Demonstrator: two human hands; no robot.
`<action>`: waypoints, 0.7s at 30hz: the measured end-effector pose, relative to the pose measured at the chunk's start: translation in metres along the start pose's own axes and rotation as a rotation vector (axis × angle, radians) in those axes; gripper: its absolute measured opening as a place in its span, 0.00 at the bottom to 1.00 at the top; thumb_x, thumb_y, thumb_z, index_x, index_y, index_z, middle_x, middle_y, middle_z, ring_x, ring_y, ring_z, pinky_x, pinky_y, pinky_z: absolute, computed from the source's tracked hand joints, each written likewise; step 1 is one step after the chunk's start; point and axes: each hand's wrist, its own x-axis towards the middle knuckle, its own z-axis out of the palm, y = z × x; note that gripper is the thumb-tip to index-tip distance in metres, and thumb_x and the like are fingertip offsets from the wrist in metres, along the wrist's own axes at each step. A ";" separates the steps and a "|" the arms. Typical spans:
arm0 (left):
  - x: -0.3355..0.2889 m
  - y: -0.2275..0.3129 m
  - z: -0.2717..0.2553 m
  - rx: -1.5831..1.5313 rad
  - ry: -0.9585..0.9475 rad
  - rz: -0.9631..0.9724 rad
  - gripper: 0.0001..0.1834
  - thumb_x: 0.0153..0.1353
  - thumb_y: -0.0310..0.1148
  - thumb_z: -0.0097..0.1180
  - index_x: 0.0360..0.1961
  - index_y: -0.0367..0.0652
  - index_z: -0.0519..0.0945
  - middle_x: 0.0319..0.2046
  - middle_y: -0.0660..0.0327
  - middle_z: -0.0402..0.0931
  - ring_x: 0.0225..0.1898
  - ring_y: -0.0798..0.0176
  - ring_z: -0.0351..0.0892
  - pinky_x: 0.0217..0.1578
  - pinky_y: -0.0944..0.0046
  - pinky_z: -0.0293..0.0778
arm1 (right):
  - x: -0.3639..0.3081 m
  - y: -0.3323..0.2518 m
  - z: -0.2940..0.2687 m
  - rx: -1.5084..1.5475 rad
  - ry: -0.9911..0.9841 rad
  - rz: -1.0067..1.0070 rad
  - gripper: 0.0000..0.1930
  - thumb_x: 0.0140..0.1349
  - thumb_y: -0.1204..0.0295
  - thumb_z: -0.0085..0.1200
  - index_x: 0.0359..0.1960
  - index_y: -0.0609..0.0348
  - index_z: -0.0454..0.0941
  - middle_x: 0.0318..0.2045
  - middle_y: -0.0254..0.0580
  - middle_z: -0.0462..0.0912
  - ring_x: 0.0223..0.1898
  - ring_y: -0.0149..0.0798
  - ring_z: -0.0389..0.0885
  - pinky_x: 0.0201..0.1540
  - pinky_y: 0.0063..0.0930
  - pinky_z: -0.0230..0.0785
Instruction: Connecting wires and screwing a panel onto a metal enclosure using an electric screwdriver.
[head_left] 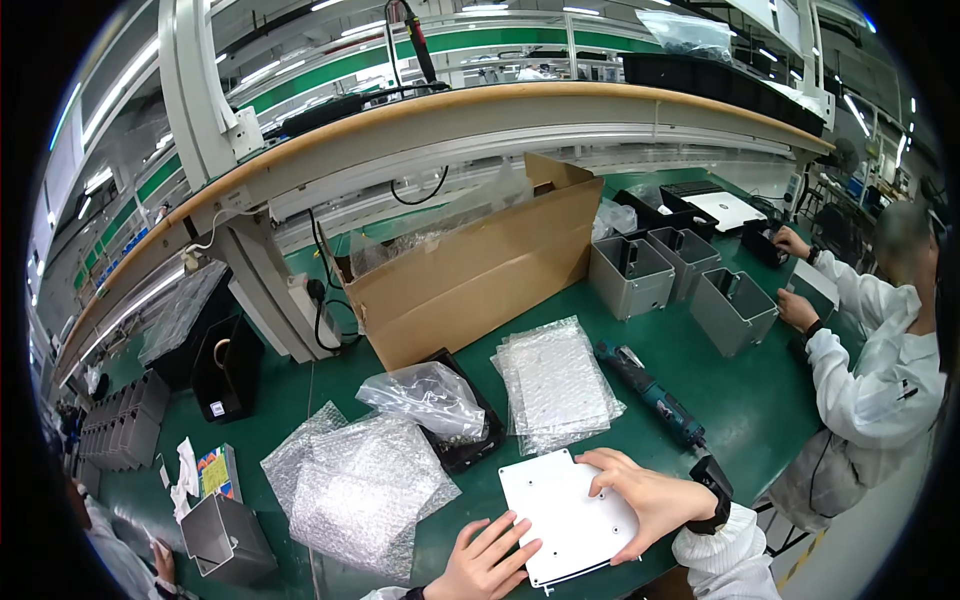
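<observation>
A white flat panel (560,515) with small dark holes lies at the near edge of the table in front of me. My left hand (485,562) rests on its left side, fingers stretched out and apart. From the right, my right hand (655,497) spans the panel's right side, with curved fingers toward the far corner and the thumb toward the near one. A dark band circles the right wrist. Just beyond the panel are a stack of bubble-wrap sheets (555,385) and a black tray (470,455) with a clear plastic bag (428,398) on it.
A teal-and-black power screwdriver (655,395) lies right of the bubble wrap. More bubble wrap (360,490) is at left. Behind stands a cardboard box (480,270). Grey bins (632,275) stand near a co-worker (870,340) at right. Another grey bin (225,540) sits at left.
</observation>
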 end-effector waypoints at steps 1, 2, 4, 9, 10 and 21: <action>-0.004 -0.002 0.001 0.005 0.016 0.033 0.21 0.63 0.44 0.45 0.46 0.40 0.78 0.51 0.48 0.72 0.56 0.44 0.69 0.52 0.47 0.62 | -0.002 0.002 0.002 0.023 0.010 -0.017 0.45 0.32 0.58 0.74 0.51 0.56 0.58 0.58 0.66 0.55 0.61 0.68 0.50 0.61 0.51 0.52; -0.007 -0.003 0.003 0.011 0.031 0.067 0.20 0.62 0.43 0.46 0.46 0.40 0.78 0.51 0.48 0.72 0.55 0.43 0.69 0.51 0.47 0.63 | -0.003 0.002 0.001 0.028 0.002 -0.014 0.45 0.32 0.58 0.74 0.51 0.56 0.58 0.58 0.66 0.55 0.61 0.68 0.50 0.61 0.51 0.52; -0.007 -0.003 0.004 -0.026 0.033 0.063 0.20 0.62 0.43 0.46 0.46 0.41 0.78 0.51 0.48 0.72 0.55 0.43 0.69 0.51 0.47 0.64 | -0.003 0.000 0.002 0.041 -0.036 0.030 0.43 0.33 0.55 0.74 0.48 0.55 0.60 0.60 0.68 0.53 0.62 0.67 0.50 0.61 0.52 0.50; -0.010 -0.006 0.009 -0.126 0.013 0.059 0.21 0.62 0.46 0.45 0.46 0.41 0.78 0.51 0.48 0.72 0.55 0.42 0.69 0.50 0.47 0.64 | -0.001 -0.004 -0.003 -0.032 -0.050 0.023 0.42 0.34 0.53 0.74 0.48 0.55 0.61 0.59 0.68 0.53 0.60 0.70 0.51 0.61 0.53 0.49; -0.010 -0.006 0.009 -0.127 -0.002 0.049 0.23 0.62 0.48 0.44 0.47 0.41 0.78 0.52 0.48 0.72 0.55 0.42 0.69 0.51 0.47 0.64 | -0.001 -0.003 -0.002 -0.026 -0.039 0.007 0.42 0.34 0.52 0.73 0.48 0.55 0.61 0.59 0.67 0.54 0.60 0.70 0.51 0.61 0.54 0.49; -0.017 -0.011 0.016 -0.204 0.033 0.036 0.24 0.58 0.54 0.50 0.42 0.46 0.81 0.48 0.51 0.75 0.51 0.45 0.71 0.45 0.49 0.70 | -0.002 0.001 0.003 -0.005 0.001 0.041 0.41 0.31 0.52 0.72 0.46 0.57 0.64 0.57 0.68 0.56 0.57 0.69 0.55 0.58 0.56 0.52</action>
